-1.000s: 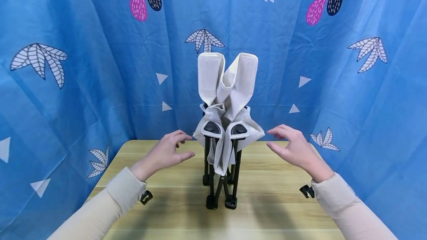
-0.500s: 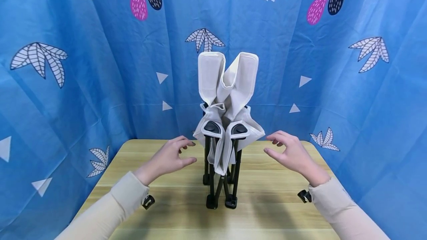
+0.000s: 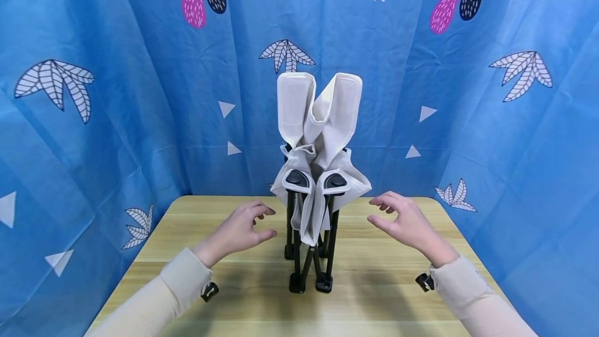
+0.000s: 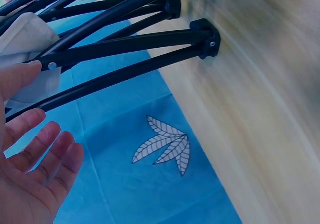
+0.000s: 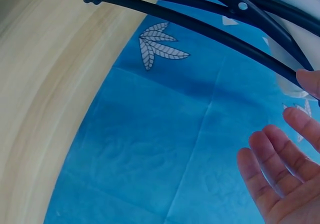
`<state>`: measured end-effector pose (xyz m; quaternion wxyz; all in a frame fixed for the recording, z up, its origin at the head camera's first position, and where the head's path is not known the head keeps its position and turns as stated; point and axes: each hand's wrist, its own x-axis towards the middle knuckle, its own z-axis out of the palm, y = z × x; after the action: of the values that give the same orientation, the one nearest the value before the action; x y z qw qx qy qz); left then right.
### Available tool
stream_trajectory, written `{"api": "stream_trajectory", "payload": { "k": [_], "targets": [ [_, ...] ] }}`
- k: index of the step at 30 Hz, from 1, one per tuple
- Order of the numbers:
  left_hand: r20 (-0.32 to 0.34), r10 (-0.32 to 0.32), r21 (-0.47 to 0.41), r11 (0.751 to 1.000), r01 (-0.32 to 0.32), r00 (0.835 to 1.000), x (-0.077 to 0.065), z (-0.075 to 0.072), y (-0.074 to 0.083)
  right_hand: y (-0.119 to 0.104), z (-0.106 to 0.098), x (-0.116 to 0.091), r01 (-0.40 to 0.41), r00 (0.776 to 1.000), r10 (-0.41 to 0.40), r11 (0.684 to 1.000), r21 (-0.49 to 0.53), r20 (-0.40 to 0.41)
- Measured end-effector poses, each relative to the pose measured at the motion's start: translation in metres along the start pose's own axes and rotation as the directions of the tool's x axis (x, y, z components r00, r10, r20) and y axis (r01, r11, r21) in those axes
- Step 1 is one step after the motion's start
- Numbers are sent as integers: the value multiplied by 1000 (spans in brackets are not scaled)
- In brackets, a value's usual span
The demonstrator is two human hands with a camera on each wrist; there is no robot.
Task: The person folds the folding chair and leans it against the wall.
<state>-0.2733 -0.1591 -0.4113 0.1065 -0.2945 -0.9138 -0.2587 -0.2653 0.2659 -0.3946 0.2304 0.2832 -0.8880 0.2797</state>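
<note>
A small folding chair (image 3: 343, 105) stands upright and folded at the middle of the table, its white fabric bunched above crossed black legs (image 3: 331, 243). To its left my left hand (image 3: 241, 229) hovers with relaxed fingers, thumb toward the chair and holding nothing. On the other side my right hand (image 3: 402, 221) mirrors it, a short gap from the fabric. The left wrist view shows the chair's dark tubes (image 4: 125, 46) beyond the loosely bent fingers. In the right wrist view a leg tube (image 5: 200, 31) runs past the spread right fingers.
The wooden table (image 3: 243, 306) has a light striped grain. Blue patterned curtains (image 3: 252, 108) hang close behind it and along both sides. Black wrist devices (image 3: 210, 291) sit at the cuffs of the pale sleeves (image 3: 140, 300).
Both hands have lowered a little and come slightly closer to the chair from each side. The folded chair stays in place.
</note>
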Motion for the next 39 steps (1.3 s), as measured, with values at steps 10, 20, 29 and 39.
{"api": "stream_trajectory", "payload": {
  "k": [10,20,29,39],
  "targets": [
    [13,-9,5,1000,9,1000,-5,13,-6,1,8,-6,-35,999,35,999,6,31],
    [48,-44,-6,999,44,998,-11,27,-10,4,17,-12,-67,996,65,997,27,66],
    [62,-33,-3,999,33,998,-14,36,-12,9,28,-19,-66,996,63,997,45,70],
    [80,-15,-3,1000,15,997,-19,45,-16,10,37,-26,-94,990,88,994,51,107]
  ]
}}
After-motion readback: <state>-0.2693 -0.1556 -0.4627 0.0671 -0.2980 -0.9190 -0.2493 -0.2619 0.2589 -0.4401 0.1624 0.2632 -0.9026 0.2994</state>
